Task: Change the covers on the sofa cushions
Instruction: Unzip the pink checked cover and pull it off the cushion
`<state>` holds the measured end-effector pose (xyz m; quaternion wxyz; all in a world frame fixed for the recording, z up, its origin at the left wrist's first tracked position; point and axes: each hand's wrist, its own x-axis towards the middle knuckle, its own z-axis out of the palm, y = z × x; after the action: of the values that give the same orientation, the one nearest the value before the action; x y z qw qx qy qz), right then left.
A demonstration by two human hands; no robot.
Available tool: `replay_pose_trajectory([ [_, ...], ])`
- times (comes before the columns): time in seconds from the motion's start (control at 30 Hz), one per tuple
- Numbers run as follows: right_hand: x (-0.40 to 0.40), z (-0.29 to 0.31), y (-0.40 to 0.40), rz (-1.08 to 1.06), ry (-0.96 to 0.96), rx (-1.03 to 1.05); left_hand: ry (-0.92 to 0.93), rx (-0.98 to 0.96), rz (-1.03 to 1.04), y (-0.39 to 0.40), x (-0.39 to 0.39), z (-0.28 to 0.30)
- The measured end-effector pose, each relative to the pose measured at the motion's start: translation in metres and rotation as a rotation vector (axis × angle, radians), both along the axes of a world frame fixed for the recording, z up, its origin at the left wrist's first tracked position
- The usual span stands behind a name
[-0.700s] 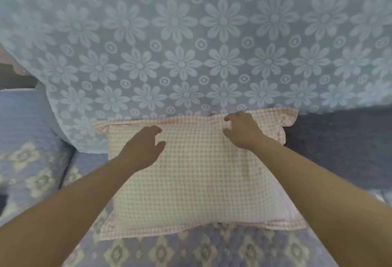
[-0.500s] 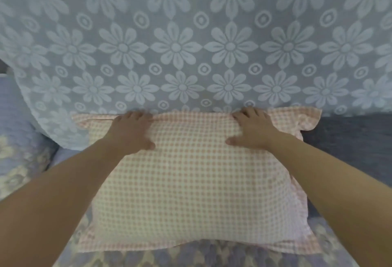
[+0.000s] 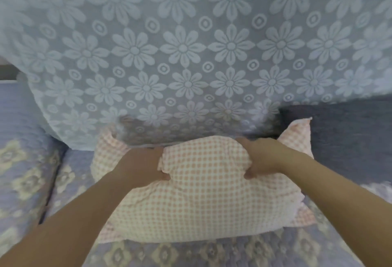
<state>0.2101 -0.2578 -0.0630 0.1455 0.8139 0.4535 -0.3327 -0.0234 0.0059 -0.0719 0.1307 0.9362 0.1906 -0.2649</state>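
A pink-and-white checked cushion (image 3: 203, 198) lies on the sofa seat, its far edge against the backrest. My left hand (image 3: 142, 167) grips the cushion's far edge on the left, fingers curled over the top and thumb pressed into the front. On the right, my right hand (image 3: 261, 158) grips the same edge the same way. The fabric bunches between my hands. The cushion's far corners stick up at either side.
A pale blue cloth with white flowers (image 3: 191, 54) drapes over the sofa backrest. The seat (image 3: 27, 177) wears a lilac quilted cover with cream motifs. A dark blue patch of sofa (image 3: 343, 135) shows at the right.
Both hands went from lying flat near the cushion's far edge to curling round it. The edge has bunched and lifted toward me.
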Motion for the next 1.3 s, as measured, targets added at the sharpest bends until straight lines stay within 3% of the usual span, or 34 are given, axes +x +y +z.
replay_pose_trajectory([
  [0.27, -0.174, 0.049, -0.079, -0.135, -0.025, -0.091, 0.101, -0.162, -0.27, -0.065, -0.14, 0.044],
  [0.47, -0.185, 0.121, -0.067, -0.24, -0.553, 0.338, -0.355, -0.012, -0.191, -0.025, -0.128, 0.123],
  [0.57, -0.202, 0.14, -0.058, -0.23, -0.672, 0.523, -0.446, 0.074, -0.253, -0.014, -0.143, 0.152],
  [0.7, -0.258, 0.082, -0.067, -0.255, -0.591, 0.51, -0.297, 0.098, -0.282, -0.011, -0.195, 0.092],
  [0.8, -0.293, 0.012, -0.08, -0.352, -0.243, 0.156, 0.021, -0.105, -0.302, -0.031, -0.238, 0.021],
  [0.87, -0.306, -0.02, -0.086, -0.468, 0.064, -0.082, 0.244, -0.3, -0.186, -0.049, -0.259, -0.009],
  [0.97, -0.302, -0.03, -0.082, -0.561, 0.125, 0.079, 0.067, -0.471, 0.2, -0.057, -0.259, -0.027],
  [1.03, -0.288, -0.036, -0.076, -0.594, 0.182, 0.142, -0.019, -0.542, 0.311, -0.056, -0.256, -0.033],
  [1.13, -0.282, -0.048, -0.07, -0.587, 0.279, 0.132, 0.027, -0.391, 0.158, -0.057, -0.259, -0.042],
  [1.23, -0.299, -0.054, -0.071, -0.591, 0.192, 0.238, 0.033, -0.207, 0.078, -0.067, -0.252, -0.049],
  [1.3, -0.314, -0.054, -0.076, -0.611, 0.128, 0.337, -0.062, -0.143, 0.032, -0.077, -0.241, -0.053],
])
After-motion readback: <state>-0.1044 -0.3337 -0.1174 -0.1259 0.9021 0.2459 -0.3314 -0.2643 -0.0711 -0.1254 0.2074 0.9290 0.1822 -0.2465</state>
